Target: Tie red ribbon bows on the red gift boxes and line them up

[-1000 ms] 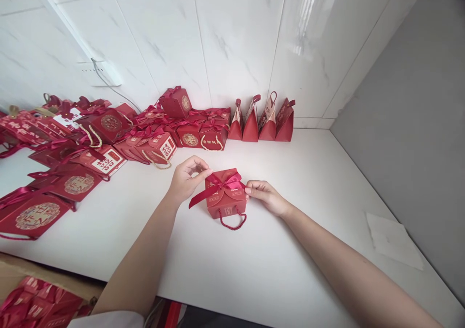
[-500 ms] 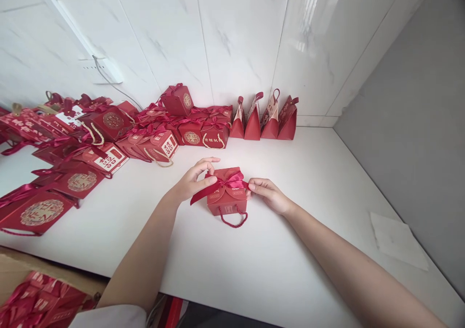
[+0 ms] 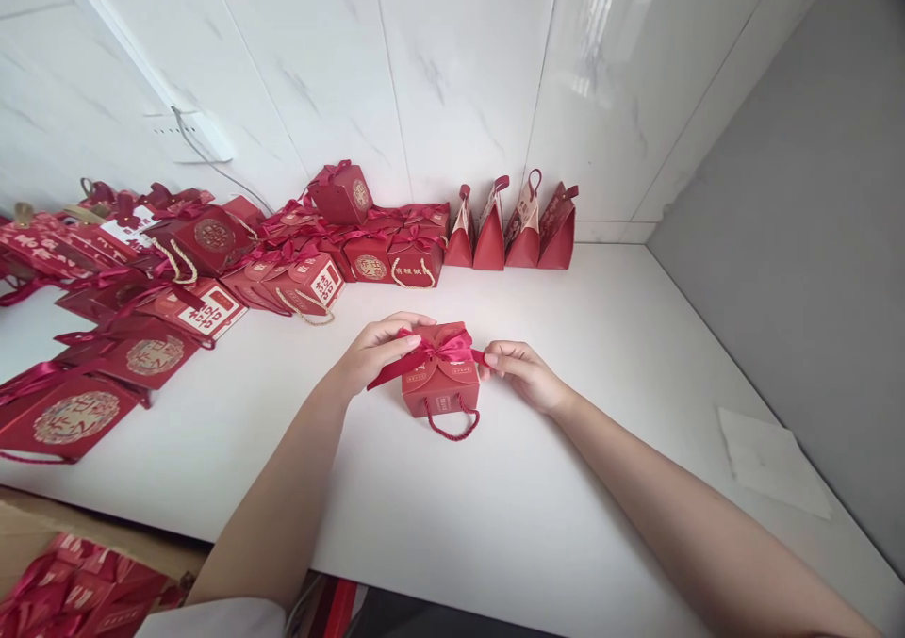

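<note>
A small red gift box sits upright on the white table, its twisted rope handle hanging toward me. Across its top a dark pink ribbon is tied in a bow. My left hand is at the box's left upper side, with thumb and fingers closed on the ribbon by the bow's left loop. One ribbon tail hangs out below that hand. On the right, my right hand pinches the ribbon's other end between thumb and fingers, close against the box's right side.
Several finished red boxes with bows are massed along the tiled wall and to the left. Triangular red boxes stand in a row at the back. A carton of red boxes is at lower left, a white sheet at right.
My left fingers have come down and closed on the ribbon near the bow's left loop. My right hand keeps its pinch, and the box stays in place.
</note>
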`<state>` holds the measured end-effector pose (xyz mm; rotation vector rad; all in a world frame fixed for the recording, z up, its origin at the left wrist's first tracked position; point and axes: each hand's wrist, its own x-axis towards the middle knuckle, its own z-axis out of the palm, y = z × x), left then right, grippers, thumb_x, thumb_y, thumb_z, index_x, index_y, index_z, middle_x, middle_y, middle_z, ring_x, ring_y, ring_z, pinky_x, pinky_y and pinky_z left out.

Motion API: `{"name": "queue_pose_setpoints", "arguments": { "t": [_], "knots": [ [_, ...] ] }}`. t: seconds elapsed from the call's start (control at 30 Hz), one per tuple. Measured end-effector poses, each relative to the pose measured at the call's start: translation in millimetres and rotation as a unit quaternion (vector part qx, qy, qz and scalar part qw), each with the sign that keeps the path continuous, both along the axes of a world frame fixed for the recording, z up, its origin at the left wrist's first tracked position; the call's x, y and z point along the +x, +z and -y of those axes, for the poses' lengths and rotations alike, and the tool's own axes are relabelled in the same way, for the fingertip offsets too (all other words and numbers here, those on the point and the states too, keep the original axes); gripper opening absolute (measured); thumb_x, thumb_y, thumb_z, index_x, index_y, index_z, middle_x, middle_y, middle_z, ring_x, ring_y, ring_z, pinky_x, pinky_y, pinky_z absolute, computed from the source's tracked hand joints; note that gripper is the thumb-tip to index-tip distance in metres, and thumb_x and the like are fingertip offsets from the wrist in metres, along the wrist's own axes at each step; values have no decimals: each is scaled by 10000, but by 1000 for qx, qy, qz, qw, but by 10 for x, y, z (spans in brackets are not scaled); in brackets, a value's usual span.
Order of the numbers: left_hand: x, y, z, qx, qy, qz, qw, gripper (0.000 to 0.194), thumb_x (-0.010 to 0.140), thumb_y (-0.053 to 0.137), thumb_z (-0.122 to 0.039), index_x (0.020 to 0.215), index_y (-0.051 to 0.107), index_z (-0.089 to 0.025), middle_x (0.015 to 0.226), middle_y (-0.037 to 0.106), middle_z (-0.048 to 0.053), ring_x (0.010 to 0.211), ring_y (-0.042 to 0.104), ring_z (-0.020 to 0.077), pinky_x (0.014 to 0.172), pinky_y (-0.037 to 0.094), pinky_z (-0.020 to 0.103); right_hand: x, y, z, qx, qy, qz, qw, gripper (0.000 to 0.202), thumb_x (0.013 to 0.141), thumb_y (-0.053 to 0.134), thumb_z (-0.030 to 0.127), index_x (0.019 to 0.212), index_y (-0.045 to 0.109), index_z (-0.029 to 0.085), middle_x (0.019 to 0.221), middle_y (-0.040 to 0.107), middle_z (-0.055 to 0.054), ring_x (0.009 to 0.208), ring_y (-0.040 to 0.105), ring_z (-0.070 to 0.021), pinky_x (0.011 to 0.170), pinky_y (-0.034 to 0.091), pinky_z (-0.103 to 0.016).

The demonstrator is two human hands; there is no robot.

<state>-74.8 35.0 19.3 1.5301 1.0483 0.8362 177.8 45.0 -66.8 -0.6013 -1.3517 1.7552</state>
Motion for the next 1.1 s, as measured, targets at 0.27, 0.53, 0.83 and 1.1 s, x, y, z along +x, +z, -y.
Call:
{"name": "queue_pose_setpoints", "arguments": {
  "t": [0.27,0.53,0.83,1.1],
  "knots": [
    [23,11,3,-7,15,-5,1000,240,843,627,-348,706,657,-154,1292,565,82,1067,589,253,864,489,329,-16,46,41,87,-141,29,986,246,893,595,320,683,611,193,700,621,-10,695,537,-155,723,431,-304],
    [59,-21,5,0,29,-6,1000,214,847,619,-357,811,709,-167,1260,593,81,1007,619,244,838,499,327,-132,652,427,388,-344,77,852,61,852,674,166,844,666,226,955,653,-53,846,621,-175,707,516,-313],
    [112,-14,15,29,21,-41,999,207,856,584,-345,848,671,-158,1219,625,87,1052,595,245,881,483,326,-220,811,657,403,80,203,889,65,894,628,163,877,682,195,876,722,-29,760,678,-142,699,540,-257],
    [108,-3,21,46,15,-61,997,212,856,582,-353,816,648,-156,1238,618,95,1043,601,243,872,485,334,-152,922,624,334,107,221,910,57,868,659,201,833,702,215,835,725,-12,713,667,-143,678,536,-273]
  ]
}}
